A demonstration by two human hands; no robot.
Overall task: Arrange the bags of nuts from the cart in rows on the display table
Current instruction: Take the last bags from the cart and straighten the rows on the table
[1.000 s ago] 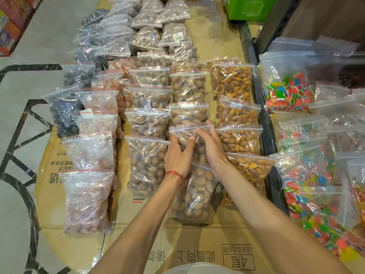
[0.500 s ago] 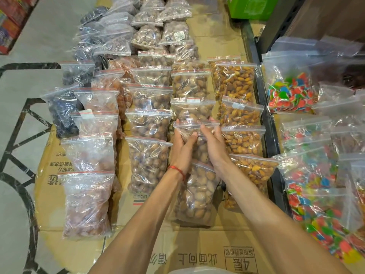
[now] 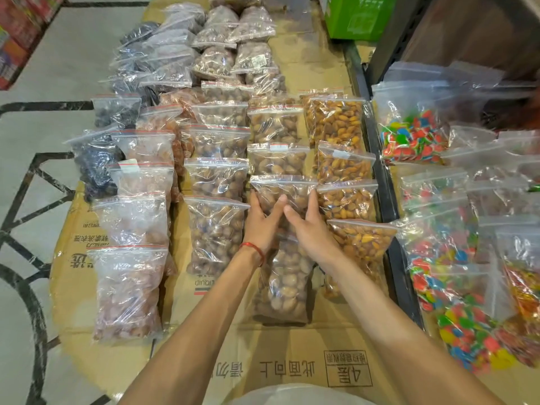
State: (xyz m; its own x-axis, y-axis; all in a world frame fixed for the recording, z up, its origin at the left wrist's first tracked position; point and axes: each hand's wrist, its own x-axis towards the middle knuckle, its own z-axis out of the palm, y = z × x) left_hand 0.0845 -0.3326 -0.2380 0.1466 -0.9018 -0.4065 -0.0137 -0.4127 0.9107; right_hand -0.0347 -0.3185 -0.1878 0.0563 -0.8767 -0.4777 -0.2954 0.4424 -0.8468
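Note:
Clear zip bags of nuts lie in several rows on flattened cardboard [image 3: 280,355] that covers the display table. My left hand [image 3: 261,222] and my right hand [image 3: 309,229] both rest on one bag of brown nuts [image 3: 285,191] in the third row, fingers spread along its sides. That bag overlaps a longer bag of nuts [image 3: 285,285] lying nearer to me. A row of orange-brown almond bags [image 3: 344,200] runs just right of my right hand. The cart is not in view.
Bags of pale reddish nuts [image 3: 128,290] and dark dried fruit [image 3: 93,162] fill the left rows. A black shelf rail [image 3: 388,211] separates the table from bags of coloured candy [image 3: 415,135] on the right. A green box [image 3: 359,16] stands at the back.
Both hands have slid the brown-nut bag away from me, up the row, until it sits close under the bag ahead of it.

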